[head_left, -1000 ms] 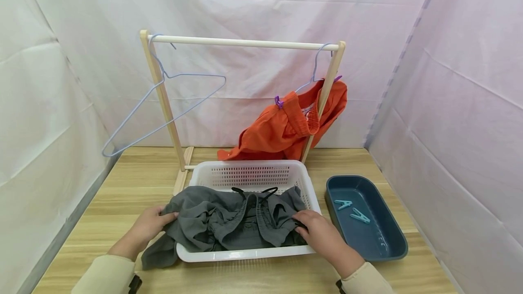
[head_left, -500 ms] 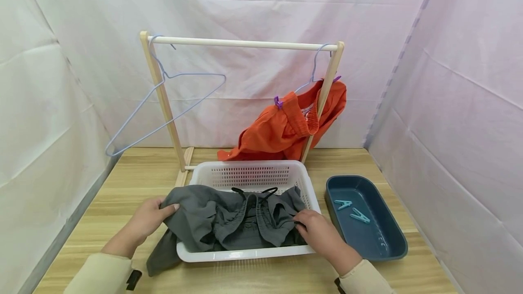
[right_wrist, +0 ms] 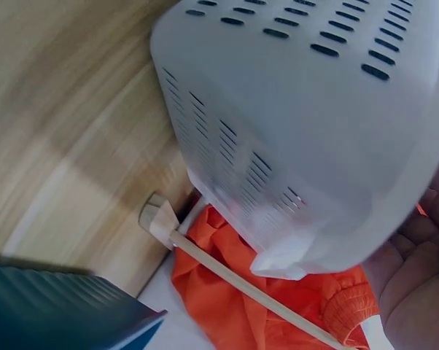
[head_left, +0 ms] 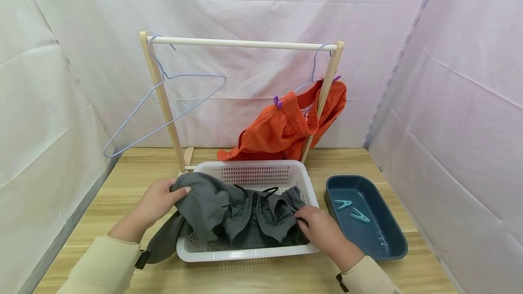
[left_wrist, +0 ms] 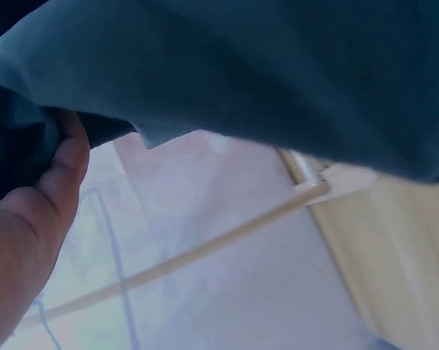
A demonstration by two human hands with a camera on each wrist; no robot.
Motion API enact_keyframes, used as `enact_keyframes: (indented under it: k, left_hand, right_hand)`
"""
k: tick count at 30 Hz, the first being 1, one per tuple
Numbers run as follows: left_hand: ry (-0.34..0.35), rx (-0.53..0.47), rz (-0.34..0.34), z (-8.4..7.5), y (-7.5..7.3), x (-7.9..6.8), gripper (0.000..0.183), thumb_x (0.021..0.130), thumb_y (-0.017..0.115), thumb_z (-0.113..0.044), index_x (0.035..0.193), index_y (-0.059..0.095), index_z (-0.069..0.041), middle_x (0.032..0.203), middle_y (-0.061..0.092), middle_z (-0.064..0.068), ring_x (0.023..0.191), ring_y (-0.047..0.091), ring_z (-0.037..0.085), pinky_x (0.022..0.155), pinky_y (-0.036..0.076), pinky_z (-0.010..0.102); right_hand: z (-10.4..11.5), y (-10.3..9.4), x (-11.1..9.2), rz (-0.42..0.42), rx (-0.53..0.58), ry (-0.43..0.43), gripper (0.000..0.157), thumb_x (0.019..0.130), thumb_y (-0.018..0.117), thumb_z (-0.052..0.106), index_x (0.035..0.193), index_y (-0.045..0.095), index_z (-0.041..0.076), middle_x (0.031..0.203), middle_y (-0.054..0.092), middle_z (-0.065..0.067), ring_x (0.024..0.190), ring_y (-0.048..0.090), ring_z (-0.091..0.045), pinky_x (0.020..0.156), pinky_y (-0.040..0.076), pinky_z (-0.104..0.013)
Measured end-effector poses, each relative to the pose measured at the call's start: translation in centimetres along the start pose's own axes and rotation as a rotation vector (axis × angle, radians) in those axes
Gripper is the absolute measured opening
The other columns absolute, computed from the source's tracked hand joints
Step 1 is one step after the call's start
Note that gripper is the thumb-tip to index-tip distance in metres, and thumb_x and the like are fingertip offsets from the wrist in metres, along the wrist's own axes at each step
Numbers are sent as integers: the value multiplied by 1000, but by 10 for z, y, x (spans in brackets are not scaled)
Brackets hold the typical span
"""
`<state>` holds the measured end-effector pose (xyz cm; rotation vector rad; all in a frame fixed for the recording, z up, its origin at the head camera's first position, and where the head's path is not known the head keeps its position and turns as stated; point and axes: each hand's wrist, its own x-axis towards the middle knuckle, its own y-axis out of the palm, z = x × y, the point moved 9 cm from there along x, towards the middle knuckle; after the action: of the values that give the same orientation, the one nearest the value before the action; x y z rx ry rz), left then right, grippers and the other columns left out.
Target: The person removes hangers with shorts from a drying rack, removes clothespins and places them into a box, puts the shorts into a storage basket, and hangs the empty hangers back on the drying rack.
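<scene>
A pair of dark grey drawstring pants [head_left: 204, 208] lies bunched over the white plastic basket [head_left: 245, 255], its black cord loops toward the back. My left hand [head_left: 157, 203] grips the cloth at the left, thumb on top, holding it raised above the rim; a loose part hangs outside the basket. In the left wrist view, my left hand [left_wrist: 37, 219] is partly hidden by the grey cloth [left_wrist: 241, 80]. My right hand [head_left: 323, 232] pinches the pants' right edge above the basket's right side. In the right wrist view, the basket [right_wrist: 292, 153] hides those fingertips.
A wooden rack [head_left: 245, 43] stands behind the basket. From its left end hangs a blue hanger [head_left: 195, 75]; at the right, orange pants [head_left: 269, 130] hang with purple clips [head_left: 278, 102]. A dark blue tray [head_left: 384, 235] at right holds teal clothespins [head_left: 360, 215].
My left hand has moved up and rightward, lifting the left part of the grey pants and uncovering the basket's front left corner. My right hand has barely shifted, still pinching the edge.
</scene>
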<state>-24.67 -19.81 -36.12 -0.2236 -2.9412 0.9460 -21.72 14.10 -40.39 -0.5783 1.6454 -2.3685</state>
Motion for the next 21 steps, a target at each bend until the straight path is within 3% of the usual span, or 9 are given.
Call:
enact_keyframes:
  k: [10,14,17,21]
  left_hand:
    - [75,117,-10,-46,5,19,27,95,59,-19,112,65,0,104,66,13,92,58,23,79,48,39]
    - [127,119,-19,-61,9,28,19,95,58,-16,102,66,0,83,62,8,77,54,20,69,45,34]
    - [145,94,-22,-69,11,35,15,95,58,-14,92,63,0,68,50,2,66,48,18,62,40,31]
    - [163,117,-52,-79,10,43,17,95,57,-13,99,65,1,78,60,8,75,52,21,67,43,34]
  right_hand:
    - [2,-16,5,-75,-26,-39,12,81,73,2,89,71,11,89,68,0,83,66,-15,71,56,-34]
    - [0,-21,8,-77,-33,-31,11,81,73,3,90,71,10,89,68,-1,83,66,-16,72,56,-35]
    - [-1,-25,9,-80,-32,-25,11,81,73,2,90,72,9,92,69,-3,87,66,-18,76,56,-37]
    - [-4,-31,10,-98,-30,-12,12,81,73,1,91,72,8,94,69,-3,89,66,-19,77,56,-38]
